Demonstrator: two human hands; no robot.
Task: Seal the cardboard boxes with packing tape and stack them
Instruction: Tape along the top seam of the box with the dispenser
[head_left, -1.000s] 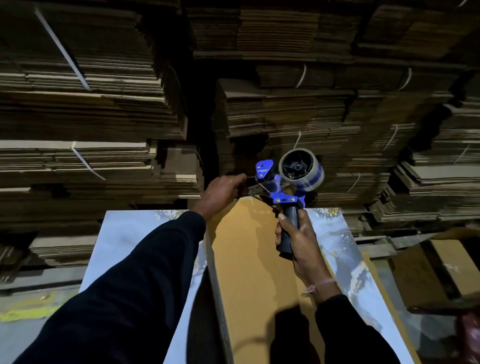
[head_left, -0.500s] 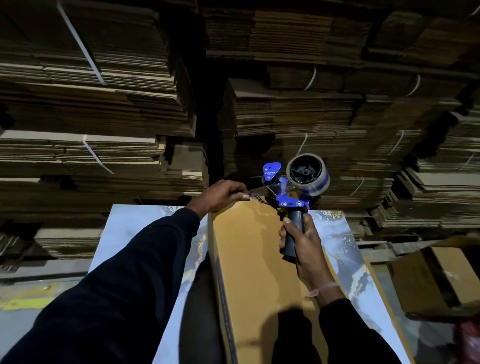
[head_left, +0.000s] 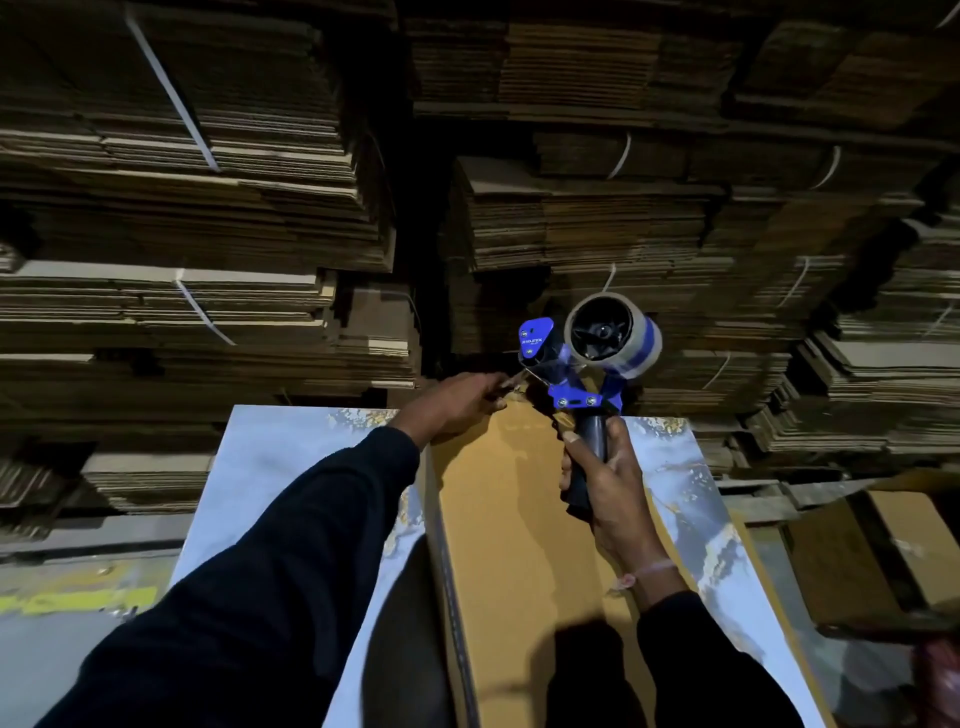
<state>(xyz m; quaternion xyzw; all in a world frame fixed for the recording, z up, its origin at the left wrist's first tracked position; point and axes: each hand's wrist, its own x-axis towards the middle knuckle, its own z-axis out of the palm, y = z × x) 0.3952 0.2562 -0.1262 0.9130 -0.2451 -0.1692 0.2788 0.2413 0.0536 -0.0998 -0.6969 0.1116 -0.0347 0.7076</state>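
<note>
Fingers (head_left: 488, 389) at tape dispenser's (head_left: 582, 364) front

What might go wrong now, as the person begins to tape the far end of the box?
1. The left hand pinches the tape end right by the front of the tape dispenser, so the fingers could likely touch its cutter.
2. The cardboard box lies on a smooth marbled table; pulling the dispenser with the right hand may slide the box.
3. The light is dim, so the tape may go on crooked.

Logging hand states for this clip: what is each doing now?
Left hand: pinching the tape end at the cardboard box edge.
Right hand: gripping the tape dispenser handle.
</note>
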